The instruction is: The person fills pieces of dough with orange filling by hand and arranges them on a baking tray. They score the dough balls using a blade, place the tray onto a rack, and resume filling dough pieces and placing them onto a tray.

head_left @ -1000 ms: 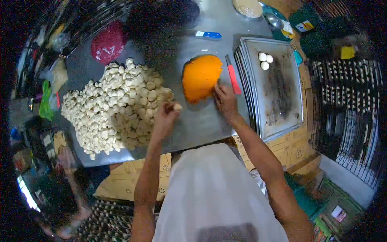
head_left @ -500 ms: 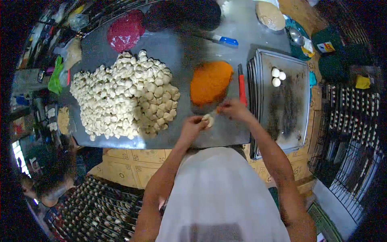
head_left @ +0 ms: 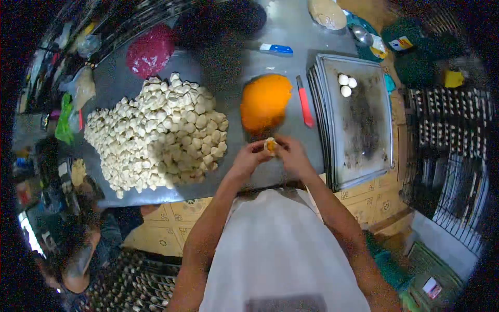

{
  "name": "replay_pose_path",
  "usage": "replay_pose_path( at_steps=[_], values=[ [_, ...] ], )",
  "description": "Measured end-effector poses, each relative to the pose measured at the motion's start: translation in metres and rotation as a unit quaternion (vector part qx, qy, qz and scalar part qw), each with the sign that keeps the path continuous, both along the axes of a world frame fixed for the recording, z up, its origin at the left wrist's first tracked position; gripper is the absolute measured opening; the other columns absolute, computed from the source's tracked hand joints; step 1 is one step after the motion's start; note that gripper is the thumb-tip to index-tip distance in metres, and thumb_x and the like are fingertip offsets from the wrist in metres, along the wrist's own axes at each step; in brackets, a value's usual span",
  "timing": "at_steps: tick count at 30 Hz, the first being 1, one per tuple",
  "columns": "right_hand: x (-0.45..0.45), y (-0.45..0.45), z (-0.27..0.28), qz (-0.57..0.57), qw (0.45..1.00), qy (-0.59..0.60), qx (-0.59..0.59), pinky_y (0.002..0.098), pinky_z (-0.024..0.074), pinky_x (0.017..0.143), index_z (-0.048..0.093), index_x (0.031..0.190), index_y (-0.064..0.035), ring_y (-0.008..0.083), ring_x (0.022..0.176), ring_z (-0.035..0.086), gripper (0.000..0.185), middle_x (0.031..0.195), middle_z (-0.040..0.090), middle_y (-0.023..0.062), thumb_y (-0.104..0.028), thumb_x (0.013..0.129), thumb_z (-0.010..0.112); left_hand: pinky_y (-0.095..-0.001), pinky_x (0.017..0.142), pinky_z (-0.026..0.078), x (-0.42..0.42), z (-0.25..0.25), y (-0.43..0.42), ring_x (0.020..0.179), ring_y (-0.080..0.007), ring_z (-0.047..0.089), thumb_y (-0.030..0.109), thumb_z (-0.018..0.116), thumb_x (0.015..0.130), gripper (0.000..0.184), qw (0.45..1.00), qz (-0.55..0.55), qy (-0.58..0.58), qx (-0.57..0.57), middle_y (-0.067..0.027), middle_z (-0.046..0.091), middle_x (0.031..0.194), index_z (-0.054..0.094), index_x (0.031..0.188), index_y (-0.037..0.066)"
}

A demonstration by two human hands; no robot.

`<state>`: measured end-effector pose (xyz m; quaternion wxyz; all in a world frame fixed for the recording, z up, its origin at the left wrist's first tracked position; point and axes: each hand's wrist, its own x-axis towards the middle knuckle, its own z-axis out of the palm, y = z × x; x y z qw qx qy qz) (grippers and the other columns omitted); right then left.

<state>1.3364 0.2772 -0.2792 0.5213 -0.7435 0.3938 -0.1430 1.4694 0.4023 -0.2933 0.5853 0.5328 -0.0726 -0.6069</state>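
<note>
Between my two hands, near the table's front edge, is a small piece of white dough (head_left: 270, 146) with orange filling in its middle. My left hand (head_left: 249, 157) pinches its left side. My right hand (head_left: 291, 153) closes on its right side, slightly blurred. Just beyond them lies a mound of orange filling (head_left: 266, 102). A large heap of small white dough pieces (head_left: 156, 132) spreads to the left. To the right of the filling rests a tool with a red handle (head_left: 305, 106).
Stacked metal trays (head_left: 358, 169) stand at the right, the top one bearing three white dough balls (head_left: 345, 86). Farther back are a blue-handled knife (head_left: 276, 49), a dark red mass (head_left: 150, 51) and a pale dough lump (head_left: 327, 14). Another person (head_left: 78, 260) is at lower left.
My right hand has come from the orange mound to my left hand. Orange filling now sits in the dough piece. The whole view has shifted slightly.
</note>
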Motion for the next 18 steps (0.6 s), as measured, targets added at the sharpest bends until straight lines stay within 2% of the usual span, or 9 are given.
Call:
replay_pose_path(
  at_steps=[3, 5, 7, 8, 11, 12, 13, 15, 18],
  values=[
    [0.003, -0.004, 0.006, 0.120, 0.990, 0.067, 0.037, 0.0336, 0.0537, 0.082, 0.069, 0.117, 0.0000, 0.0209, 0.095, 0.066, 0.028, 0.116, 0.067, 0.0139, -0.013, 0.092, 0.068, -0.0292, 0.088, 0.054, 0.009, 0.005, 0.008, 0.096, -0.0156, 0.067, 0.022, 0.071, 0.094, 0.041, 0.999, -0.035, -0.034, -0.006, -0.0070, 0.072, 0.111, 0.065, 0.126, -0.003],
    [0.004, 0.000, 0.011, 0.106, 0.990, 0.058, 0.079, 0.0335, 0.0538, 0.082, 0.069, 0.116, 0.0005, 0.0206, 0.095, 0.066, 0.028, 0.114, 0.067, 0.0132, -0.013, 0.092, 0.068, -0.0286, 0.087, 0.054, 0.012, 0.008, 0.015, 0.094, -0.0150, 0.067, 0.022, 0.071, 0.094, 0.040, 0.998, -0.041, -0.052, -0.002, -0.0067, 0.073, 0.110, 0.065, 0.126, -0.003],
    [0.001, 0.004, 0.015, 0.070, 0.983, 0.040, 0.163, 0.0332, 0.0539, 0.081, 0.069, 0.116, 0.0014, 0.0201, 0.096, 0.066, 0.028, 0.111, 0.067, 0.0116, -0.013, 0.091, 0.069, -0.0277, 0.084, 0.054, 0.009, 0.014, 0.017, 0.092, -0.0129, 0.066, 0.022, 0.071, 0.095, 0.038, 0.989, -0.044, -0.143, -0.009, -0.0057, 0.073, 0.107, 0.067, 0.123, -0.003],
    [0.001, 0.004, 0.014, 0.070, 0.984, 0.041, 0.161, 0.0332, 0.0539, 0.081, 0.069, 0.116, 0.0014, 0.0201, 0.096, 0.066, 0.028, 0.111, 0.067, 0.0116, -0.013, 0.091, 0.069, -0.0273, 0.083, 0.054, 0.007, 0.017, 0.015, 0.090, -0.0119, 0.066, 0.022, 0.071, 0.095, 0.037, 0.981, -0.046, -0.187, -0.015, -0.0052, 0.073, 0.105, 0.068, 0.122, -0.003],
    [0.009, -0.003, 0.012, 0.138, 0.988, 0.016, 0.068, 0.0349, 0.0538, 0.077, 0.070, 0.115, -0.0001, 0.0231, 0.092, 0.068, 0.028, 0.099, 0.067, 0.0118, -0.012, 0.089, 0.071, -0.0267, 0.082, 0.054, 0.005, 0.004, 0.013, 0.089, -0.0101, 0.065, 0.022, 0.071, 0.095, 0.034, 0.994, 0.005, -0.111, 0.012, -0.0032, 0.073, 0.102, 0.069, 0.120, -0.002],
    [0.011, -0.005, 0.014, 0.144, 0.987, 0.015, 0.070, 0.0349, 0.0538, 0.077, 0.070, 0.115, -0.0001, 0.0231, 0.092, 0.068, 0.028, 0.099, 0.067, 0.0118, -0.012, 0.089, 0.071, -0.0264, 0.081, 0.054, 0.005, 0.004, 0.013, 0.089, -0.0091, 0.065, 0.022, 0.071, 0.095, 0.033, 0.996, 0.033, -0.073, 0.030, -0.0022, 0.074, 0.101, 0.070, 0.119, -0.001],
    [0.011, -0.006, 0.021, 0.180, 0.983, 0.022, 0.016, 0.0360, 0.0535, 0.077, 0.070, 0.115, -0.0010, 0.0254, 0.092, 0.068, 0.028, 0.098, 0.066, 0.0131, -0.012, 0.089, 0.071, -0.0264, 0.081, 0.054, 0.003, 0.003, 0.014, 0.089, -0.0091, 0.065, 0.022, 0.071, 0.095, 0.033, 0.996, 0.039, -0.072, 0.036, -0.0022, 0.074, 0.101, 0.070, 0.119, -0.001],
    [0.008, -0.013, 0.030, 0.245, 0.964, 0.031, -0.097, 0.0383, 0.0529, 0.076, 0.071, 0.114, -0.0027, 0.0300, 0.091, 0.067, 0.028, 0.095, 0.064, 0.0156, -0.012, 0.088, 0.072, -0.0262, 0.077, 0.053, -0.004, 0.001, 0.010, 0.086, -0.0094, 0.065, 0.020, 0.069, 0.096, 0.030, 0.991, 0.035, -0.126, 0.029, -0.0028, 0.074, 0.098, 0.070, 0.118, -0.001],
    [0.017, -0.035, 0.011, 0.263, 0.958, 0.051, -0.100, 0.0404, 0.0522, 0.075, 0.073, 0.110, -0.0042, 0.0347, 0.088, 0.065, 0.024, 0.096, 0.063, 0.0175, -0.012, 0.087, 0.072, -0.0269, 0.074, 0.053, -0.013, 0.001, 0.000, 0.082, -0.0096, 0.064, 0.019, 0.068, 0.096, 0.028, 0.981, 0.001, -0.190, 0.050, -0.0035, 0.074, 0.093, 0.071, 0.117, 0.000]
  ],
)
